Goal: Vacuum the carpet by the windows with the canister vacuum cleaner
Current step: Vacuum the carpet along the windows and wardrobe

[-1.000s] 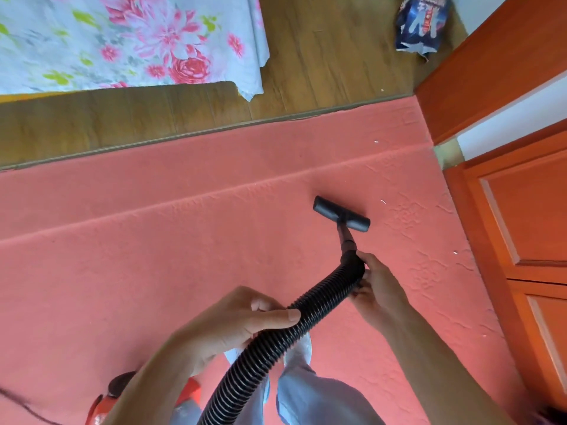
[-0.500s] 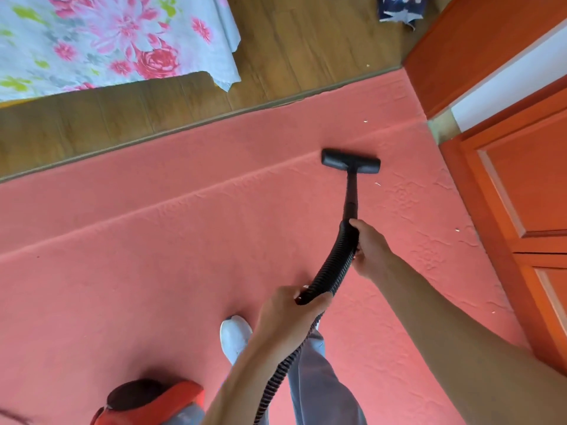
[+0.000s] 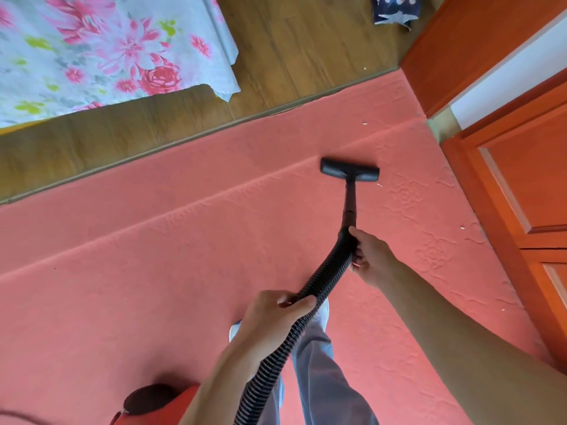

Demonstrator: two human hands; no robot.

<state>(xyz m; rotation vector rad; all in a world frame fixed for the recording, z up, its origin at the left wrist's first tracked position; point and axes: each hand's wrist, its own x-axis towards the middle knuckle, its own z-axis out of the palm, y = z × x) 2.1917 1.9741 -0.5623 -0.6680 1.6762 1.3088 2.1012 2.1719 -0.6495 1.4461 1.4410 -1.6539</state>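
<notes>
Pink carpet [image 3: 153, 271], bordered by wood floor [image 3: 306, 41] and 1 orange cabinet [image 3: 527, 179]. Black nozzle [image 3: 349, 170]: flat on carpet, near cabinet. Red canister [image 3: 159, 403]: bottom edge. Left grip [image 3: 276, 314]: curled round ribbed hose [image 3: 322, 283], mid-length. Right grip [image 3: 371, 256]: holds hose end.

Ribbed black plastic hose [image 3: 319, 283] over matt, embossed pink carpet [image 3: 153, 271].

Bright, even daylight; wide-angle bending at edges, slight softness throughout.
</notes>
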